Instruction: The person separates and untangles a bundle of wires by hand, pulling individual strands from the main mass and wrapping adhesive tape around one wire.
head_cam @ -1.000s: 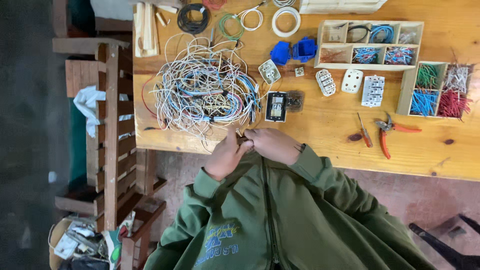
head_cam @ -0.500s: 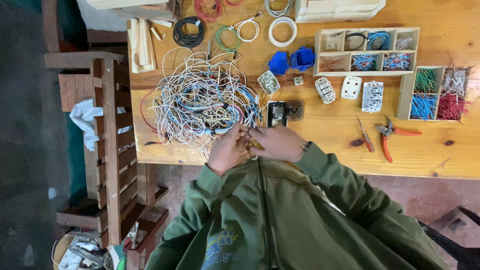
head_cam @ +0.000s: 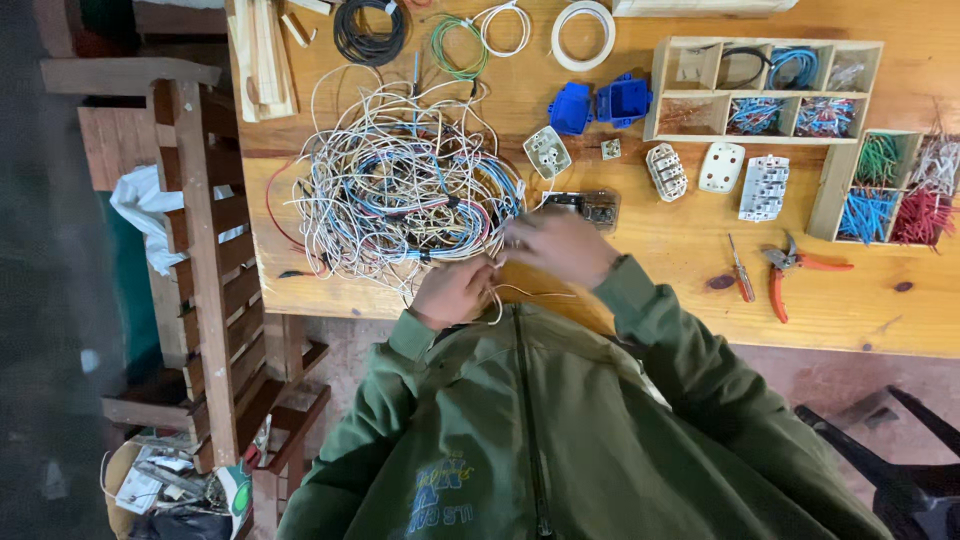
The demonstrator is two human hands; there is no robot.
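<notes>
The tangled wire bundle (head_cam: 400,195) sits left of centre on the counter (head_cam: 640,290), just above both hands. The left hand (head_cam: 455,292) pinches a thin white strand (head_cam: 530,293) running rightward; the right hand (head_cam: 560,245) looks closed on wire too, though blur hides its fingers.

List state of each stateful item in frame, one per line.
Left hand: closed on thin white wire.
Right hand: blurred, at the pile edge; grip unclear.
Tangled pile of white, blue and red wires: loose heap on wooden table.
Red-handled pliers: lying flat, untouched.
White tape roll: lying flat.
</notes>
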